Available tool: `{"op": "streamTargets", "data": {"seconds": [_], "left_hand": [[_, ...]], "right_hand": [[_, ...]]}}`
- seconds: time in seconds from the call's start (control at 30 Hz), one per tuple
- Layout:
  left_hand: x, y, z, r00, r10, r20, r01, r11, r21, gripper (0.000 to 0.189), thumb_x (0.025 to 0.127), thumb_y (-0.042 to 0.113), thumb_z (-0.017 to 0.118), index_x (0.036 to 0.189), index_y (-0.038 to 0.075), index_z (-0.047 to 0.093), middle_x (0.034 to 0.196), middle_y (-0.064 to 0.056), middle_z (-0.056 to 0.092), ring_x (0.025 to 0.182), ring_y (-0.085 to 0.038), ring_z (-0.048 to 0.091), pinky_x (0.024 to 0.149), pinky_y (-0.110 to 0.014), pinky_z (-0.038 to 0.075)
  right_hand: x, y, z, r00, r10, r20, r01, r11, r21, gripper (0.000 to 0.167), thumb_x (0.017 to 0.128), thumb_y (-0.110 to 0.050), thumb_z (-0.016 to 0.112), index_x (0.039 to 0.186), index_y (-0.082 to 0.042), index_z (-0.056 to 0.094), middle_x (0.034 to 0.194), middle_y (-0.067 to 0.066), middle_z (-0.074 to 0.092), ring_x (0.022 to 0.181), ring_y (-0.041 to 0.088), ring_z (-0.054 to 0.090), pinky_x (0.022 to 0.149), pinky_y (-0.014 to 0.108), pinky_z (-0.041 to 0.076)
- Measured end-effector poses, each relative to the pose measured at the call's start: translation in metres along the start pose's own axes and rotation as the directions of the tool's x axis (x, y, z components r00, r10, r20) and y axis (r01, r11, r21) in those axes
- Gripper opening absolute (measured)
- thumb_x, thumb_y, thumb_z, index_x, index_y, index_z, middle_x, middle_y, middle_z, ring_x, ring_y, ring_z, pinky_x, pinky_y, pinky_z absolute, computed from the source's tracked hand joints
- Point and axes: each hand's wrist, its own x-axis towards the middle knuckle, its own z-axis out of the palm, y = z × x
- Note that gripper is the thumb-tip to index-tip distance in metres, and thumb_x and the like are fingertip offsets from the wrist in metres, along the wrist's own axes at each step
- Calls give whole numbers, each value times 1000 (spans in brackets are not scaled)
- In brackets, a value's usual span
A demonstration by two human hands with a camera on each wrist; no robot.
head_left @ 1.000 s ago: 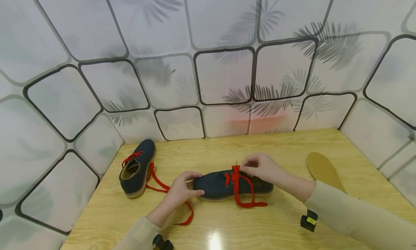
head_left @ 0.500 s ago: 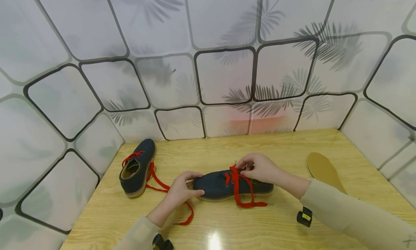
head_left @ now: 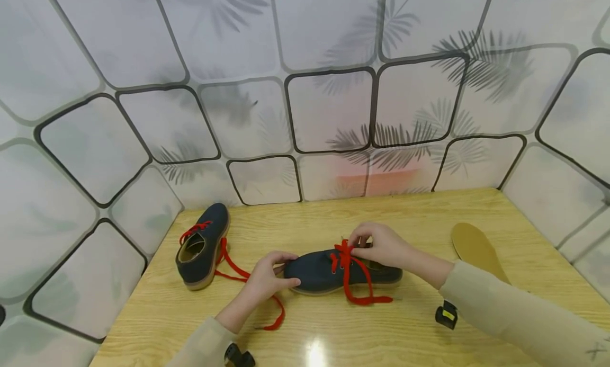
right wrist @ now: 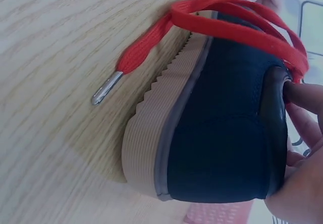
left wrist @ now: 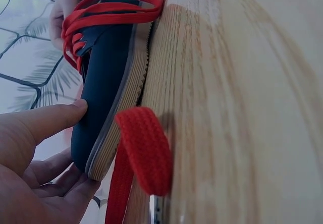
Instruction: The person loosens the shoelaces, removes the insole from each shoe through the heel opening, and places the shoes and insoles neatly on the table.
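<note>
A navy shoe (head_left: 312, 271) lies in the middle of the table, toe to the left, sole down. My left hand (head_left: 261, 278) holds its toe between thumb and fingers; in the left wrist view the thumb (left wrist: 75, 112) presses the upper and the other fingers sit around the toe's end. At the shoe's tongue, my right hand (head_left: 381, 246) pinches the red shoelace (head_left: 360, 300) near the top eyelets. One lace end hangs over the near side in a loop, its metal tip (right wrist: 107, 88) on the table. The right fingertips are partly hidden behind the collar in the right wrist view.
Another navy shoe (head_left: 209, 250) with red laces stands at the left rear. A loose red lace (head_left: 233, 265) trails from it, passing under my left hand to the front. A tan insole (head_left: 476, 249) lies at the right. Patterned cloth walls (head_left: 333, 113) enclose the table.
My right hand has shifted slightly left and lower, and the lace by its fingertips now leans left and lies bunched over the tongue. The left hand and shoe have stayed in place.
</note>
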Motion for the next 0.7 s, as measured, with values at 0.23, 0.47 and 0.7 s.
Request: {"op": "streamTargets", "data": {"seconds": [0.23,0.47,0.7], "left_hand": [[-1,1,0,1000,1,3,-1,1000,6,49,86,-3,86,132,0,69,136,-21,63,132,-43,59,114,-52,56],[-1,1,0,1000,-6,1,6,1000,-3,49,86,-3,86,132,0,69,137,-20,63,133,-42,59,114,-51,56],[-1,-1,0,1000,-1,-3,1,1000,0,49,86,-3,86,132,1,70,137,-20,63,133,-42,59,115,-52,55]], "right_hand": [[0,0,-5,998,-19,-60,18,1000,-6,9,94,-5,78,93,-13,74,100,4,74,97,26,71,91,49,65],[3,1,-12,998,28,-56,-26,999,35,6,98,-9,74,95,-14,75,97,0,76,102,27,72,98,60,59],[8,1,-23,997,80,-18,-76,986,148,17,107,-13,61,106,-4,76,105,13,76,97,27,70,85,40,60]]}}
